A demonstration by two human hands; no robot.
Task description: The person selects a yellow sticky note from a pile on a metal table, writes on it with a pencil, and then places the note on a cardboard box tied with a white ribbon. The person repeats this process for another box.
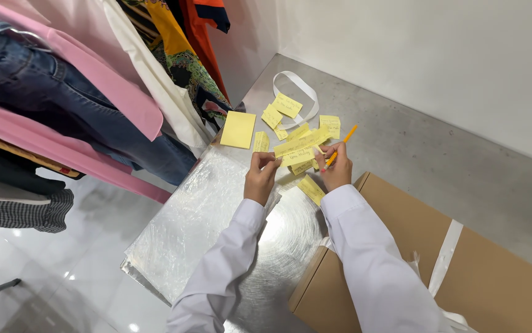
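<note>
Fingers (270, 161) pinching small yellow sticky note (296, 156), handwritten, slightly curled

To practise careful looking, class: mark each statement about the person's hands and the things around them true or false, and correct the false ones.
1. The right hand holds an orange pencil. True.
2. The left hand holds scissors. False: it pinches a yellow sticky note.
3. The sticky-note pad is blue. False: it is yellow.
4. A cardboard box lies beside the right arm. True.
5. Clothes hang at the left. True.
</note>
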